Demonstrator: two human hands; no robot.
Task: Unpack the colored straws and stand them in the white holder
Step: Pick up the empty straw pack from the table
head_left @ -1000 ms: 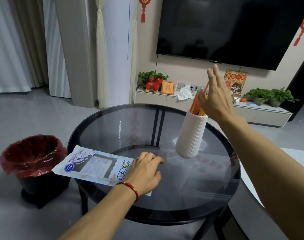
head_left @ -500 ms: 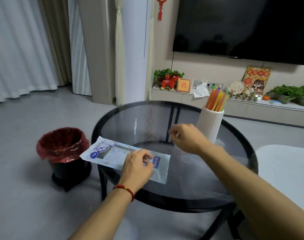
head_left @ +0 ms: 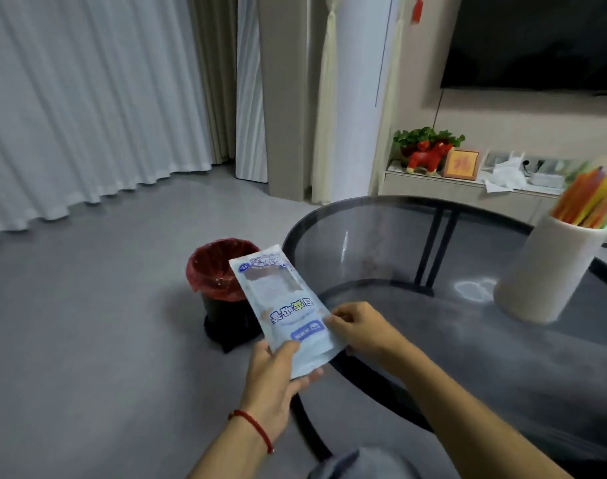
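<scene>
The flat blue and white straw packet [head_left: 285,305] is lifted off the table, over its left edge, its far end pointing at the bin. My left hand [head_left: 278,382] grips its near end with the thumb on top. My right hand [head_left: 361,328] pinches its right edge. The white ribbed holder [head_left: 547,274] stands on the glass table at the right, full of coloured straws [head_left: 585,198] that lean to the right.
The round dark glass table [head_left: 450,271] has a black rim and frame. A black bin with a red liner [head_left: 222,271] stands on the grey floor left of the table. A low TV shelf [head_left: 433,183] with ornaments runs along the back wall.
The packet has left the table top and now hangs over the table's left edge in both hands. My right hand came from the holder to the packet. The view swung left.
</scene>
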